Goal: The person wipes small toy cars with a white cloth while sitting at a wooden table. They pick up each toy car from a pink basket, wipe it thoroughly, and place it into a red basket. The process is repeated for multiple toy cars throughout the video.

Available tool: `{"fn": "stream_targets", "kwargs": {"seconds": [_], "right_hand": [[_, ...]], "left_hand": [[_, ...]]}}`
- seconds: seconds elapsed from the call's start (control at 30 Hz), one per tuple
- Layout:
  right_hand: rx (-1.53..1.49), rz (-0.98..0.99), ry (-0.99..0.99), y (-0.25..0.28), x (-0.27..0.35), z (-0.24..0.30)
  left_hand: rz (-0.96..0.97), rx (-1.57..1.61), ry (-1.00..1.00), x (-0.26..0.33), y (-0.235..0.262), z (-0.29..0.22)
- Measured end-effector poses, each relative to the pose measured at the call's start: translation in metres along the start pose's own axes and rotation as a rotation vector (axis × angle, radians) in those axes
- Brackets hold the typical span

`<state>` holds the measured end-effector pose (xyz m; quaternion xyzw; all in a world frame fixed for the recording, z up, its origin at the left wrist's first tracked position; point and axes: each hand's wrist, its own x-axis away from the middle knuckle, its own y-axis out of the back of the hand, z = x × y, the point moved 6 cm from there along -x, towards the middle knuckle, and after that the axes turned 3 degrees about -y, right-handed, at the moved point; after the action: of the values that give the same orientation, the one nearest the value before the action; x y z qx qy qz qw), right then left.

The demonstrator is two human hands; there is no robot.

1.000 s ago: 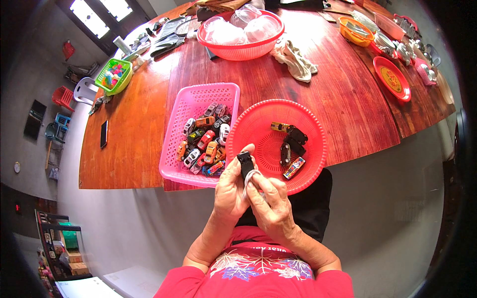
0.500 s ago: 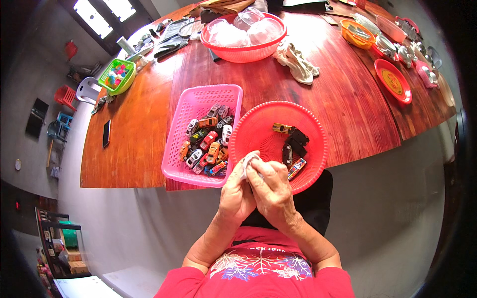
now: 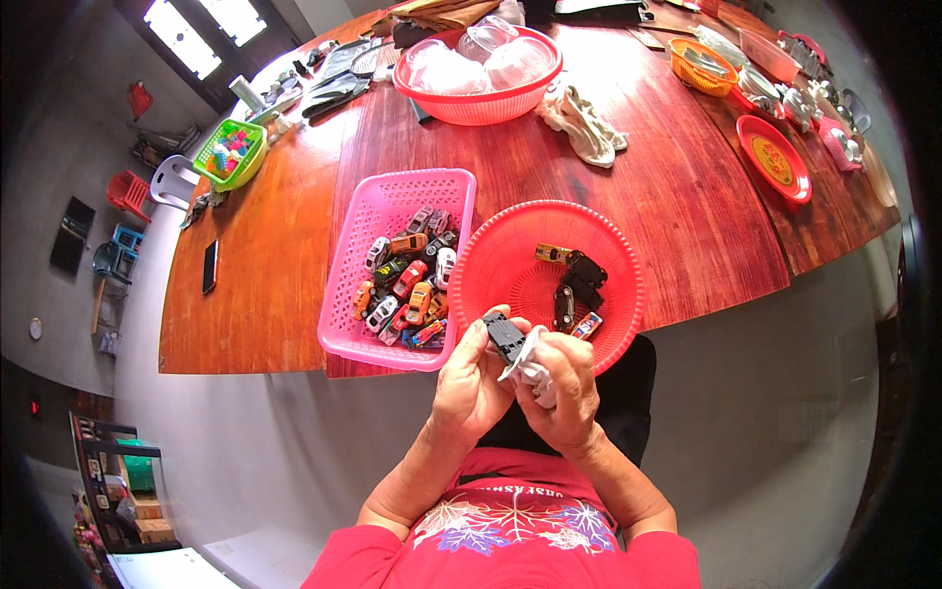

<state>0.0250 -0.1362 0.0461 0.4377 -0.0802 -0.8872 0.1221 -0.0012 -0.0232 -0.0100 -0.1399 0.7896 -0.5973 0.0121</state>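
Note:
Between the thumb and fingers of my left hand [image 3: 469, 388] is a toy car [image 3: 505, 336], its black underside turned up. My right hand [image 3: 564, 393] grips a bunched white cloth [image 3: 533, 367] right beside the car. Both hands are over the near rim of a round red basket [image 3: 491, 236], in which several toy cars lie, among them a gold one [image 3: 553, 254], dark ones [image 3: 586, 280] and a multicoloured one [image 3: 587, 326]. To its left stands a pink rectangular basket [image 3: 343, 294] with a heap of toy cars [image 3: 407, 280] in many colours.
A large red basket [image 3: 481, 108] of clear plastic things stands farther back, a crumpled pale cloth [image 3: 584, 128] beside it. A phone [image 3: 210, 267] and a green basket [image 3: 245, 167] of colourful pieces lie left. Far right are a red plate [image 3: 775, 162] and an orange basket [image 3: 702, 80].
My hands have drawn apart a little. The car's black underside now shows in my left hand, and the cloth has come away to the right with my right hand.

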Motion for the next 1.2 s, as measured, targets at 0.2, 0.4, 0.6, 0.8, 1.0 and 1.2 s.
{"fn": "stream_targets", "kwargs": {"seconds": [0.2,0.4,0.6,0.8,1.0,1.2], "right_hand": [[-0.075,0.059,0.033,0.000,-0.016,-0.003],[-0.223,0.117,-0.091,0.013,-0.028,-0.022],[-0.533,-0.129,-0.783,0.015,-0.017,-0.056],[-0.158,0.072,-0.356,0.004,-0.029,-0.019],[-0.283,0.133,-0.484,-0.014,-0.017,-0.040],[-0.645,0.112,-0.988,-0.025,-0.009,-0.060]], "left_hand": [[0.064,-0.111,-0.067,0.001,-0.010,-0.002],[0.141,-0.940,-0.225,0.018,-0.031,-0.009],[0.079,-1.003,-0.065,0.021,-0.024,-0.001],[0.050,-0.924,-0.126,0.019,-0.011,0.003],[0.124,-1.333,-0.289,0.024,-0.014,0.000],[0.026,-1.039,-0.175,0.027,-0.010,0.006]]}}
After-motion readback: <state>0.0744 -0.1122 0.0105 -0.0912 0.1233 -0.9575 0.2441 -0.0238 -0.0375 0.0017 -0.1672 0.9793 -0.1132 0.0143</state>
